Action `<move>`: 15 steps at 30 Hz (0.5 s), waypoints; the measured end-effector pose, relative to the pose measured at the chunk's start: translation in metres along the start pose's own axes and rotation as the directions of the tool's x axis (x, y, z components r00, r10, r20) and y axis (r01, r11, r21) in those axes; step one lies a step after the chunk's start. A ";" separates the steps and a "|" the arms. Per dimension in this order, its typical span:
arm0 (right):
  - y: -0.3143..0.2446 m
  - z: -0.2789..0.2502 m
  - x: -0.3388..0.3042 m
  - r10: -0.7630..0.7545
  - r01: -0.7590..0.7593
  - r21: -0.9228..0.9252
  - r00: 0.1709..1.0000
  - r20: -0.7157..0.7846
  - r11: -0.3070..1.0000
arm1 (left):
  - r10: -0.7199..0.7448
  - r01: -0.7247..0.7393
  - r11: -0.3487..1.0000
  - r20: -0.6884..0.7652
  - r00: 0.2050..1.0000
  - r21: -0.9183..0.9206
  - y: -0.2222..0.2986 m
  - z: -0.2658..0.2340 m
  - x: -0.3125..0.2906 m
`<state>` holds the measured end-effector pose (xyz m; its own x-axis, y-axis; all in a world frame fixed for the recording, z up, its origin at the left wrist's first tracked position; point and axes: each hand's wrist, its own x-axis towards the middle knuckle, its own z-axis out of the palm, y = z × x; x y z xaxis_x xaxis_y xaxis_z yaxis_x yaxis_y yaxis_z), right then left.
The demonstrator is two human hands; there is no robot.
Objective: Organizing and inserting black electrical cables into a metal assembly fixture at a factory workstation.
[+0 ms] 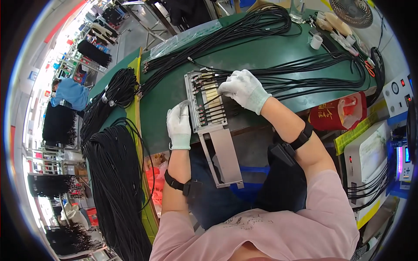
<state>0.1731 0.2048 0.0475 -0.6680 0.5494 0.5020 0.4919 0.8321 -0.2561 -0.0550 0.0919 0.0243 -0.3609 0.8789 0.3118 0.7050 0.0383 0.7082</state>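
Note:
A grey metal fixture plate [208, 101] lies on the green table [244, 56], its long tongue reaching past the near edge. Several black cable ends sit in its slots. My left hand [179, 124], in a white glove, rests flat against the fixture's left edge. My right hand [244, 89], also gloved, presses on the cable ends at the fixture's upper right, fingers curled over them. Whether it pinches one cable cannot be told. Long black cables [313, 74] run from the fixture across the table to the right.
A thick bundle of black cables [114, 174] hangs at my left, with a coil [116, 89] on the table's left end. A red bag [337, 113], a white machine [370, 156] and a control box [398, 93] stand right. A person in blue [69, 92] sits far left.

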 end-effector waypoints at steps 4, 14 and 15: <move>0.000 -0.001 -0.001 0.005 -0.004 -0.022 1.000 0.017 1.000 | -0.023 0.023 0.999 0.022 0.999 0.026 0.003 -0.001 0.000; -0.006 -0.004 -0.003 -0.018 0.013 0.068 0.998 0.068 0.998 | 0.219 -0.220 0.974 0.033 0.975 0.052 0.023 0.011 -0.004; -0.005 -0.003 -0.003 -0.023 0.018 0.076 0.998 0.062 0.997 | 0.344 -0.349 0.931 0.063 0.937 0.105 0.027 0.012 -0.004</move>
<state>0.1743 0.1984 0.0496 -0.7124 0.5342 0.4551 0.4361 0.8451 -0.3093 -0.0273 0.0955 0.0340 -0.0576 0.8665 0.4958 0.8467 -0.2207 0.4841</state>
